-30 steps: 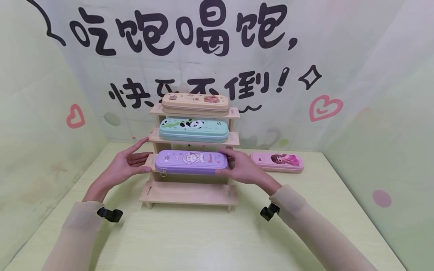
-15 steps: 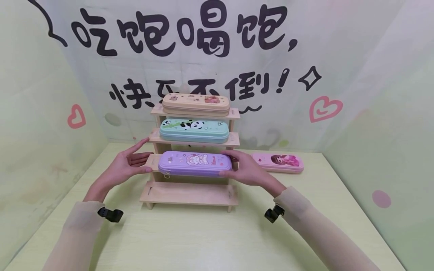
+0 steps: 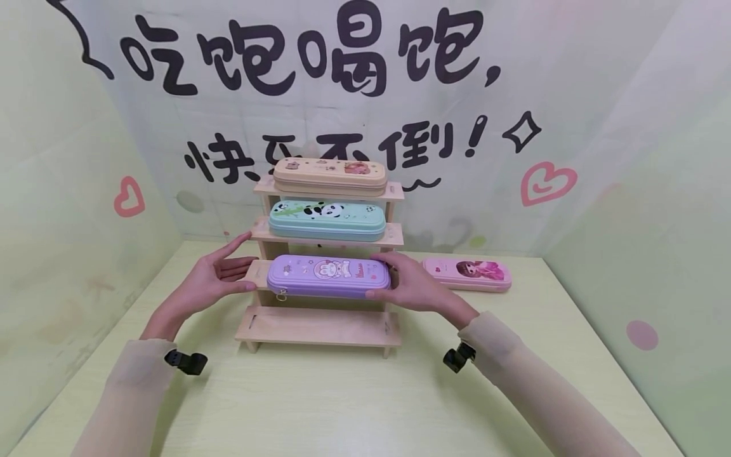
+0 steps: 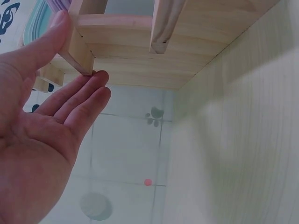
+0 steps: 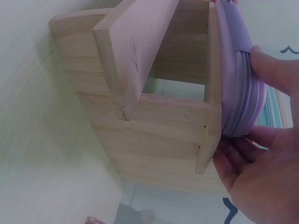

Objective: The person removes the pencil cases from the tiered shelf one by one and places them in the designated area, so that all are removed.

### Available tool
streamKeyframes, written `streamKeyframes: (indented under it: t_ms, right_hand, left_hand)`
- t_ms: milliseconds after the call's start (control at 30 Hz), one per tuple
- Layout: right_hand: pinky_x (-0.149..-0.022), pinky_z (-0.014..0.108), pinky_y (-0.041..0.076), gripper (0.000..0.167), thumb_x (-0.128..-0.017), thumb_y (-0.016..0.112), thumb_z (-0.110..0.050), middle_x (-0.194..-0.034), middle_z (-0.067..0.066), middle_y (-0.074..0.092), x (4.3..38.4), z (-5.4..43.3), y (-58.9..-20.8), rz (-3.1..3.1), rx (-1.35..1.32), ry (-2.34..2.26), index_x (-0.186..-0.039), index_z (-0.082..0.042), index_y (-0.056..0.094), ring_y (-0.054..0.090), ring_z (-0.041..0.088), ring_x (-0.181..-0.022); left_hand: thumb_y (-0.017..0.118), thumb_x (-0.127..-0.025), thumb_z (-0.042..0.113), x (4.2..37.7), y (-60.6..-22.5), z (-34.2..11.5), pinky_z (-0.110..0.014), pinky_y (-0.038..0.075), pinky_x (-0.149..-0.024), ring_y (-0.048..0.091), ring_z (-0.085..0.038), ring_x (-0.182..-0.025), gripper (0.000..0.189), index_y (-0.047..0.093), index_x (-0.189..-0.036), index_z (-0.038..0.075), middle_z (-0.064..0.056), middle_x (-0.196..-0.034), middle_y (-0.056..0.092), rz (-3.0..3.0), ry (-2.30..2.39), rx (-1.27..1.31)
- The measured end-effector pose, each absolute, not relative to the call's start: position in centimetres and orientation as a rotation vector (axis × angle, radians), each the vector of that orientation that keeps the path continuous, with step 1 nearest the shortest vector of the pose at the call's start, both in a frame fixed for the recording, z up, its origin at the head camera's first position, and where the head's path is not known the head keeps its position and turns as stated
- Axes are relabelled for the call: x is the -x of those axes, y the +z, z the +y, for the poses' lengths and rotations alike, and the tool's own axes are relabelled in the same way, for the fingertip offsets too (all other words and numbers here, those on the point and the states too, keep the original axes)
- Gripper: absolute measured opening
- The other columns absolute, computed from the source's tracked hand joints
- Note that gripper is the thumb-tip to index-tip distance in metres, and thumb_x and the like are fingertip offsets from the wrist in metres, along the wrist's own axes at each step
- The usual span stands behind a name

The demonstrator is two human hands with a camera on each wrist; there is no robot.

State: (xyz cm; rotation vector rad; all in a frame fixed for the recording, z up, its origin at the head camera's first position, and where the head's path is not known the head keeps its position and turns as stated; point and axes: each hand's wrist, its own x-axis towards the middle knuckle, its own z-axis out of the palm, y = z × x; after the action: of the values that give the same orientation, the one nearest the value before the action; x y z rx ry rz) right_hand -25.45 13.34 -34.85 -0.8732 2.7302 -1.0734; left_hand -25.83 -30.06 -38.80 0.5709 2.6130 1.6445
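A purple pencil case (image 3: 328, 276) with a bunny print lies on the third shelf from the top of a wooden tiered rack (image 3: 320, 325). My right hand (image 3: 414, 284) grips the case's right end, thumb at its front and fingers round the back; the zipper end (image 5: 245, 88) shows in the right wrist view. On the other side, my left hand (image 3: 208, 279) holds the rack by the left end of that shelf. Its thumb (image 4: 51, 39) touches the board and the other fingers extend past the board's far edge.
A mint panda pencil case (image 3: 327, 219) sits one shelf higher, and a beige pencil case (image 3: 329, 176) on the top shelf. Behind my right hand, a pink pencil case (image 3: 468, 274) lies on the table (image 3: 342, 406). Printed wall sheets enclose the table's back and sides.
The purple pencil case slid a little to the right along its shelf with my right hand, then stopped. My left hand has stayed on the rack.
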Motion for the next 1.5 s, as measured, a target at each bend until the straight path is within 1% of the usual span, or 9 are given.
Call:
streamKeyframes:
  t_ms: [200,300,400,633,767,867,1067,1300,1500]
  right_hand:
    - [-0.112,0.053,0.047,0.083,-0.088,0.087,-0.037,-0.141,0.011,0.058,25.3,13.4,-34.9,2.735,0.873,-1.099,-0.154,-0.002,0.051,0.058,0.026,-0.124]
    - [-0.112,0.049,0.048,0.082,-0.087,0.088,-0.036,-0.140,0.009,0.058,25.2,13.3,-35.0,2.737,0.855,-1.119,-0.153,-0.004,0.052,0.058,0.024,-0.124]
    - [-0.110,0.048,0.050,0.082,-0.086,0.089,-0.035,-0.140,0.007,0.059,25.0,13.4,-35.2,2.727,0.832,-1.157,-0.153,-0.005,0.052,0.059,0.024,-0.123]
    - [-0.106,0.051,0.053,0.082,-0.084,0.091,-0.032,-0.140,0.008,0.060,24.5,13.4,-35.4,2.688,0.775,-1.273,-0.152,-0.005,0.053,0.061,0.028,-0.122]
    - [-0.107,0.049,0.053,0.081,-0.084,0.091,-0.029,-0.143,0.010,0.060,24.2,13.4,-35.5,2.685,0.761,-1.312,-0.152,-0.004,0.053,0.062,0.029,-0.124]
    - [-0.106,0.046,0.054,0.079,-0.085,0.091,-0.025,-0.144,0.010,0.059,24.1,13.4,-35.7,2.675,0.767,-1.344,-0.152,-0.004,0.054,0.063,0.029,-0.123]
    - [-0.102,0.045,0.057,0.076,-0.085,0.090,-0.019,-0.140,0.010,0.061,23.7,13.5,-36.0,2.652,0.772,-1.393,-0.149,-0.001,0.055,0.065,0.027,-0.116]
    - [-0.098,0.040,0.058,0.071,-0.084,0.091,-0.017,-0.137,0.010,0.063,23.1,13.9,-36.3,2.696,0.819,-1.399,-0.145,-0.003,0.059,0.066,0.024,-0.112]
    - [-0.102,0.045,0.057,0.069,-0.083,0.091,-0.016,-0.138,0.011,0.062,22.5,14.4,-36.4,2.705,0.847,-1.425,-0.144,-0.003,0.060,0.064,0.027,-0.115]
  left_hand:
    - [0.089,-0.087,0.010,26.0,-38.9,-30.0,-0.023,0.056,-0.095,0.056,-0.047,-0.133,0.106,0.027,-0.169,0.035,-0.033,-0.149,0.052,2.613,1.652,-0.577]
    - [0.089,-0.087,0.008,26.0,-38.9,-30.0,-0.024,0.056,-0.095,0.057,-0.046,-0.132,0.106,0.027,-0.169,0.035,-0.033,-0.149,0.052,2.614,1.657,-0.576]
    - [0.089,-0.087,0.008,25.9,-38.8,-30.1,-0.024,0.056,-0.095,0.056,-0.047,-0.133,0.106,0.027,-0.169,0.035,-0.033,-0.149,0.052,2.617,1.655,-0.576]
    - [0.089,-0.086,0.008,25.9,-38.8,-30.1,-0.024,0.057,-0.095,0.056,-0.047,-0.133,0.106,0.027,-0.169,0.035,-0.032,-0.150,0.051,2.617,1.651,-0.563]
    - [0.089,-0.087,0.010,25.9,-38.8,-30.1,-0.024,0.056,-0.095,0.055,-0.047,-0.134,0.106,0.027,-0.169,0.035,-0.032,-0.151,0.050,2.619,1.642,-0.576]
    - [0.089,-0.087,0.010,25.9,-38.8,-30.2,-0.024,0.056,-0.095,0.055,-0.047,-0.134,0.106,0.027,-0.169,0.036,-0.032,-0.151,0.050,2.617,1.642,-0.579]
    - [0.089,-0.087,0.008,25.9,-38.7,-30.1,-0.024,0.057,-0.095,0.055,-0.047,-0.134,0.106,0.027,-0.169,0.033,-0.033,-0.151,0.050,2.618,1.644,-0.583]
    - [0.089,-0.087,0.007,25.9,-38.7,-30.0,-0.024,0.056,-0.095,0.056,-0.046,-0.133,0.106,0.027,-0.169,0.032,-0.033,-0.151,0.050,2.621,1.644,-0.586]
    - [0.089,-0.087,0.009,25.9,-38.8,-30.1,-0.024,0.056,-0.096,0.056,-0.045,-0.134,0.106,0.027,-0.169,0.034,-0.032,-0.150,0.051,2.612,1.647,-0.586]
